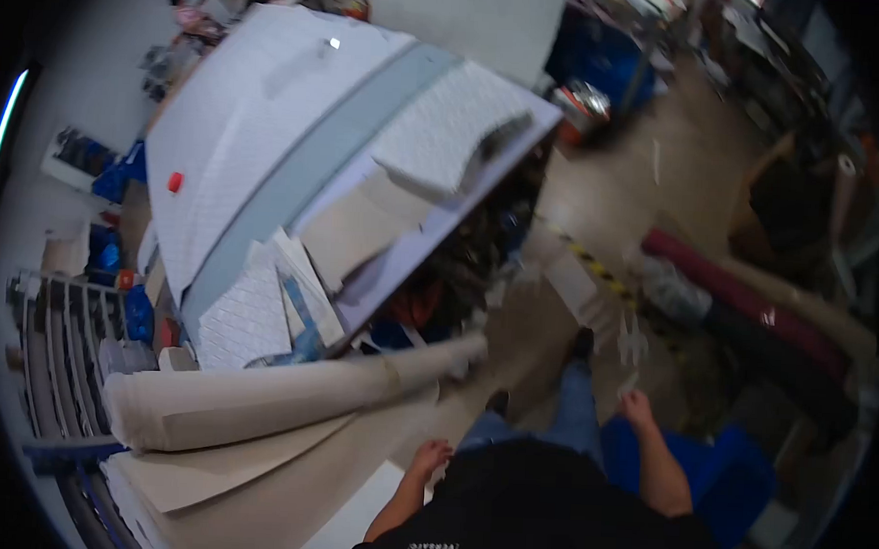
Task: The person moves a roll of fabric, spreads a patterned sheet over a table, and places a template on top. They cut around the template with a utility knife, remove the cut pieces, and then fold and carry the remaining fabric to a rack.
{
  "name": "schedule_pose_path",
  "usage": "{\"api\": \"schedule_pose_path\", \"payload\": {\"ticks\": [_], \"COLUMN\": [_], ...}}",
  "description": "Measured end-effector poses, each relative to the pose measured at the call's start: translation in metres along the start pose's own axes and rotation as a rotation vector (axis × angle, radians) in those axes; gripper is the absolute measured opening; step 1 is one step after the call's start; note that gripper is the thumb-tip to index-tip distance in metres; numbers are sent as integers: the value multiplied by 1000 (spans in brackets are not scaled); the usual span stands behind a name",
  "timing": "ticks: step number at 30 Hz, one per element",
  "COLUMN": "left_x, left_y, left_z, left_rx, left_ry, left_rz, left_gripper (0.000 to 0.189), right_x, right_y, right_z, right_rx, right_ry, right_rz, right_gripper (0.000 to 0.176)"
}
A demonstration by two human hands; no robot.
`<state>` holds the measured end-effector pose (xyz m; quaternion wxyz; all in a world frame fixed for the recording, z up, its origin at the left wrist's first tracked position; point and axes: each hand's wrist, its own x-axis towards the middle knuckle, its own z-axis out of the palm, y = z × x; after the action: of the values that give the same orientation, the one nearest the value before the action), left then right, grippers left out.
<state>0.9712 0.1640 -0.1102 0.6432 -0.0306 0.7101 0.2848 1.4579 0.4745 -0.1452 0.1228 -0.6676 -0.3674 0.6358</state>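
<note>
My left hand point(431, 458) hangs beside my body with its fingers curled in; what they hold, if anything, is hidden. Close to it are a large pale sheet point(225, 466) and a thick beige roll point(257, 399). On the other side, my right hand point(636, 409) is closed in a pinch around a small pale piece point(629, 384), too blurred to name. That hand is above the floor, near a blue container point(735, 474). A white cut-out piece point(634, 340) lies on the floor ahead of it.
A big table point(360, 305) ahead bears white quilted fabric point(261, 100), a grey strip point(317, 151) and beige sheets point(358, 227). Yellow-black tape point(597, 267) marks the floor. Dark red and black rolls point(752, 308) lie right. Racked rolls point(58, 356) stand left. People point(191, 13) are far back.
</note>
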Motion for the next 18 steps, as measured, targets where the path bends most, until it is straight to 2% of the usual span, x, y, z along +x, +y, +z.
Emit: {"api": "schedule_pose_path", "payload": {"ticks": [2, 3, 4, 6, 8, 9, 11, 12, 14, 18], "left_x": [28, 32, 40, 74, 101, 106, 108, 112, 82, 45], "left_y": [55, 86, 109, 148, 184, 208, 253, 284, 348, 486], "left_z": [26, 42, 60, 89, 118, 138, 181, 201, 262, 340], "left_rx": [-176, -55, 70, 87, 196, 190, 512, 515, 732, 742], "left_ry": [43, 33, 19, 24, 16, 31, 76, 85, 68, 20], "left_rz": [49, 78, 100, 193, 282, 294, 241, 253, 477, 617], "left_gripper": [31, 30, 30, 29, 28, 28, 29, 29, 35, 37], "right_x": [23, 38, 41, 80, 151, 168, 174, 191, 220, 300], "right_y": [-3, -2, -16, -10, 16, -13, -63, -88, -126, -207], "right_z": [-25, -42, -51, -83, -132, -148, -182, -187, -211, -250], "right_rx": [26, -81, 73, 108, 375, 370, -142, -138, 74, 107], "right_ry": [-4, -68, -71, -110, -235, -252, -250, -254, 63, 12], "right_rz": [36, -6, 137, 138, 267, 257, 28, 15, 43, 21], "right_gripper": [15, 15, 16, 16, 18, 18, 18, 18, 20, 21]}}
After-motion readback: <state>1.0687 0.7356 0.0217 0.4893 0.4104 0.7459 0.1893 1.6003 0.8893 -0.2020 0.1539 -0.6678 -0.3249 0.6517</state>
